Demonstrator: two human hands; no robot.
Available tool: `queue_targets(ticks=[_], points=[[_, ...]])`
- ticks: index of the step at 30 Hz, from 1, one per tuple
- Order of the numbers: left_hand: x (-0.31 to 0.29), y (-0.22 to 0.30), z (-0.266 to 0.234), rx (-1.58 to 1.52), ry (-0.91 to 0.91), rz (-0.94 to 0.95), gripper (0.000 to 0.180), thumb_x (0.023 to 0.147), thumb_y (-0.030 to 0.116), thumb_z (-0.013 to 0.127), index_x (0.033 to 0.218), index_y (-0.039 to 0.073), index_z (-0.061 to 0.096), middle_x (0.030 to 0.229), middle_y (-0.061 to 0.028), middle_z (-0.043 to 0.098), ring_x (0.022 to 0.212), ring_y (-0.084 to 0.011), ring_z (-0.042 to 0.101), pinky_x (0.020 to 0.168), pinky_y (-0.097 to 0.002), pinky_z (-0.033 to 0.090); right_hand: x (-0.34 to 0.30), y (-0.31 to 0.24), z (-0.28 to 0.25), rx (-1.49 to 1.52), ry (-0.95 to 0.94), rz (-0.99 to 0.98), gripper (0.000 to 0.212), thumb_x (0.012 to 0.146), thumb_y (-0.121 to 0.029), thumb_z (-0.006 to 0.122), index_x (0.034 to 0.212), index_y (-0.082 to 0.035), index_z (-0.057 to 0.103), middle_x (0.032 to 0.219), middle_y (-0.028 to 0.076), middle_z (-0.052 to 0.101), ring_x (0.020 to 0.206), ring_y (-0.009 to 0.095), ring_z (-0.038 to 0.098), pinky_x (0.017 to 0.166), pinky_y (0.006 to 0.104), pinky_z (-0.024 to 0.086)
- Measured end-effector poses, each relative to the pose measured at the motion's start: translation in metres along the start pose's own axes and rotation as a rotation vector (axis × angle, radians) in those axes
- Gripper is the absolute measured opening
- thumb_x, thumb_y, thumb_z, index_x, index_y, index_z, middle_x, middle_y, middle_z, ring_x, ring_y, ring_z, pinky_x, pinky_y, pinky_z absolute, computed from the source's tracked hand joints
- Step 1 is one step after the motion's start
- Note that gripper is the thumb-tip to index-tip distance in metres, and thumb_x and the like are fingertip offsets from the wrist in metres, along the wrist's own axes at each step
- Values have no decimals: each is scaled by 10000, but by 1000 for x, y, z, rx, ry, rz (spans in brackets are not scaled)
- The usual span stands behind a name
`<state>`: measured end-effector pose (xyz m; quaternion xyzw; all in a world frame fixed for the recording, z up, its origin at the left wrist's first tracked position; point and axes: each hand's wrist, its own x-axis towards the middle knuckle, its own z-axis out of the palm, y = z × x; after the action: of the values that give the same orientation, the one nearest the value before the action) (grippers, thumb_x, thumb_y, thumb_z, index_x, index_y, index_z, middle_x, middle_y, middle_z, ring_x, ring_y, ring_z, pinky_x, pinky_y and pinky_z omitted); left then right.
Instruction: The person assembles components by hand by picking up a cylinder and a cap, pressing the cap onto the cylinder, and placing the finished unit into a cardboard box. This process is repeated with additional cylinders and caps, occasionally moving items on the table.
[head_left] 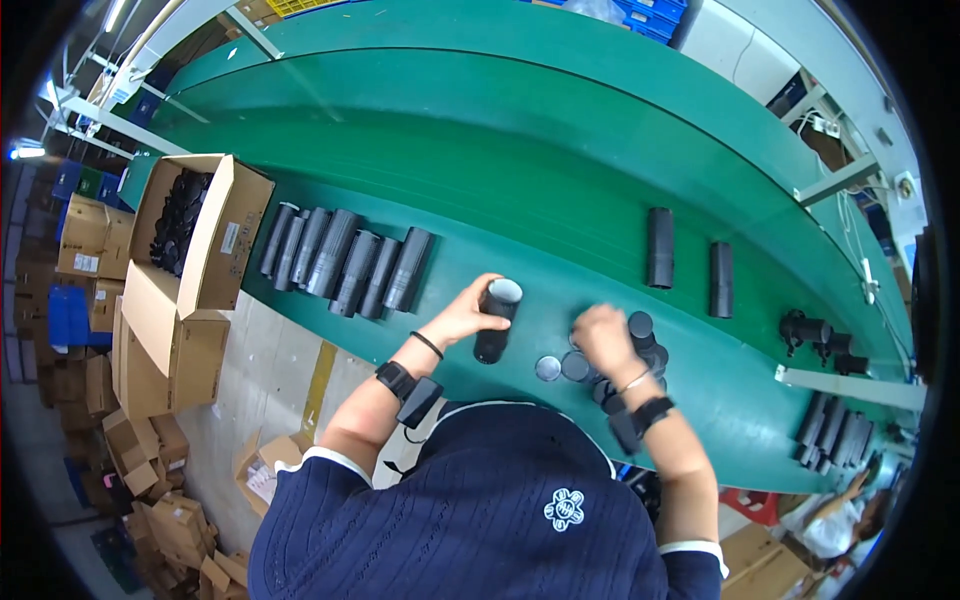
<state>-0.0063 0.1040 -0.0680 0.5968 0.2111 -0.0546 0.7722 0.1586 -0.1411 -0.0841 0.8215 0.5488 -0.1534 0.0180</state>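
My left hand (468,312) is wrapped round a black cylindrical tube (491,340), which stands upright with its pale, hollow end facing up. To its right, my right hand (602,338) is slightly blurred over a cluster of black round caps (655,358). Its fingers are curled together, and whatever they pinch is hidden. One silvery-topped disc (547,368) lies flat between the two hands, beside a dark cap (575,366). Further left, a row of black tubes (357,270) lies side by side on the green surface.
An open cardboard box (215,240) of small black parts stands at the left. Two tubes (660,248) lie on the green belt (560,190). More black tubes (832,430) and black fittings (805,330) sit at the right, near a metal bar (850,388).
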Motion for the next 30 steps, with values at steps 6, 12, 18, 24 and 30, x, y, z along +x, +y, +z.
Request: queue_targets(ticks=[6, 12, 18, 24, 30], points=[[-4, -11, 20, 51, -14, 126, 784, 705, -38, 754, 1375, 68, 360, 1222, -61, 522, 1151, -169, 495, 989, -328, 407, -16, -52, 63, 62, 280, -67, 122, 744, -176, 666, 794, -76, 617, 885, 83, 588, 945, 262, 531, 813, 406, 381], [-18, -14, 24, 75, -43, 24, 808, 711, 78, 827, 1375, 9, 370, 1229, -76, 548, 1148, -167, 512, 1003, -328, 409, -20, -44, 43, 652, 299, 56, 60, 796, -62, 641, 813, -27, 596, 791, 124, 627, 786, 343, 603, 702, 414, 474], [-40, 1, 50, -7, -333, 32, 709, 676, 32, 815, 1306, 73, 493, 1142, -33, 590, 1069, -153, 552, 938, -299, 461, -49, -36, -9, 1350, 561, 352, 141, 883, -12, 634, 1017, 19, 665, 840, 28, 683, 711, 45, 584, 660, 202, 483], [-37, 25, 89, 80, -515, 259, 701, 689, 45, 819, 1313, 84, 500, 1210, -7, 555, 1123, -138, 512, 981, -309, 421, -73, -40, -41, 1445, 636, 367, 195, 902, -49, 642, 1088, 8, 658, 854, 26, 672, 697, 49, 571, 616, 194, 462], [-36, 24, 94, -66, -570, 100, 708, 688, 26, 814, 1316, 75, 491, 1234, -22, 558, 1149, -139, 513, 999, -317, 418, -89, -49, -56, 2257, 181, 38, 567, 896, -127, 670, 1404, -40, 434, 1010, 51, 622, 787, 110, 590, 642, 225, 495]])
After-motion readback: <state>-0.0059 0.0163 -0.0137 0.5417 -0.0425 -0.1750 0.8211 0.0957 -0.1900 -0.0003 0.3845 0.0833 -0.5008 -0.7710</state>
